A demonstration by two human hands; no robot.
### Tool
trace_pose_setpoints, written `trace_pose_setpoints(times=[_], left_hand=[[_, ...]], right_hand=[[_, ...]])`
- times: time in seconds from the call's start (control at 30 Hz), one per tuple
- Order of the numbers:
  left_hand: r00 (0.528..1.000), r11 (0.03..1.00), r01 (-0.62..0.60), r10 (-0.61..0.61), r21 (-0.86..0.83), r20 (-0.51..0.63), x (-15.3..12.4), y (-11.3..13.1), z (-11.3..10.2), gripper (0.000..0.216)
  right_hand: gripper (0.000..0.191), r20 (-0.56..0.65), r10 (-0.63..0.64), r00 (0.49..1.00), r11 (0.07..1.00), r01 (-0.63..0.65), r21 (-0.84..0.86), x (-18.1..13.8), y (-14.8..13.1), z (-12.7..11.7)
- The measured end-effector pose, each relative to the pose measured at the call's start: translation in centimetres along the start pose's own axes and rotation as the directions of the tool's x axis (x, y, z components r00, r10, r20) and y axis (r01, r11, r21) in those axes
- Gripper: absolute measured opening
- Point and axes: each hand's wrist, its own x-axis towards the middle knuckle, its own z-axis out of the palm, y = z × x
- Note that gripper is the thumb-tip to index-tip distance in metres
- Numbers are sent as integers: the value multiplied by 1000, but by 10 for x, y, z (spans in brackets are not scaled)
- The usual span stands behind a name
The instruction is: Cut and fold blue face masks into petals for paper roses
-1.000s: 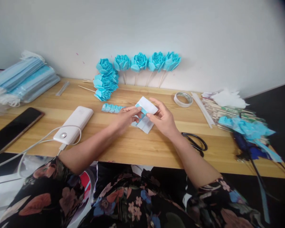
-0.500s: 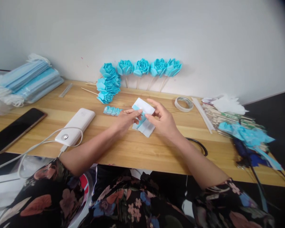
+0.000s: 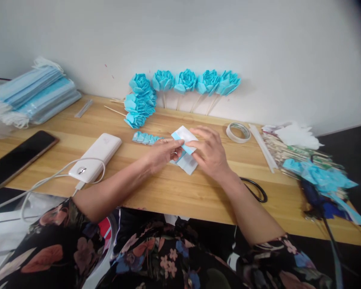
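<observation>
Between both hands is a piece of blue-and-white fabric (image 3: 188,163), thin like mask material, with folded-over edges. My left hand (image 3: 164,154) pinches its left side, thumb on top. My right hand (image 3: 212,152) grips the right side between thumb and fingers. Part of the fabric is hidden behind the fingers. Just beyond my left hand, a row of small folded blue pieces (image 3: 147,139) lies on the table. Farther back, several blue fabric flowers (image 3: 185,81) on thin sticks lean against the wall, and more flowers (image 3: 138,104) lie stacked to their left.
On the wooden table (image 3: 168,192) at left are a phone (image 3: 21,157), a white power bank (image 3: 96,156) with a cable, and a pile of face masks (image 3: 37,94). To the right lie a tape roll (image 3: 238,133), white sticks (image 3: 263,148), blue scraps (image 3: 319,174) and a black loop (image 3: 255,188).
A blue strip at the fabric's upper part has been folded down across its white face. My right fingers have curled in closer over it. The view has shifted slightly.
</observation>
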Motion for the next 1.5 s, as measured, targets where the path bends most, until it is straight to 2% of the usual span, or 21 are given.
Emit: trace_pose_setpoints(times=[0.13,0.23,0.33,0.47,0.6,0.73,0.83,1.0,1.2,1.3,1.5], left_hand=[[999,990,-34,38,137,-28,-1,-3,0,27],[993,966,-82,100,244,-62,0,-4,-1,32],[986,941,-113,145,318,-78,0,-5,-2,35],[987,920,-121,151,374,-54,2,-7,-3,36],[990,912,-104,133,396,-46,4,-10,-6,32],[994,909,-83,105,408,-32,4,-13,-7,33],[995,906,-80,95,417,-15,5,-14,-8,34],[997,901,-80,78,425,22,5,-15,-9,35],[996,896,-81,87,437,6,5,-13,-8,33],[994,879,-95,112,468,-8,4,-11,-6,32],[972,820,-170,231,546,-44,3,-5,-4,31]], right_hand=[[24,23,73,997,996,-74,47,0,-3,1],[14,-19,130,991,986,-128,105,0,-5,1],[8,-45,249,967,947,-233,219,-2,-7,2],[5,-4,444,896,831,-410,376,-4,-9,5],[9,60,571,819,679,-512,527,-4,-12,9],[13,88,669,738,581,-593,557,-3,-16,10],[14,77,692,718,564,-605,562,-1,-17,9],[15,77,691,719,561,-600,570,0,-17,8],[15,70,702,709,554,-605,572,0,-17,9],[16,88,708,701,514,-596,617,-1,-17,10],[51,203,696,688,406,-611,680,-3,-11,13]])
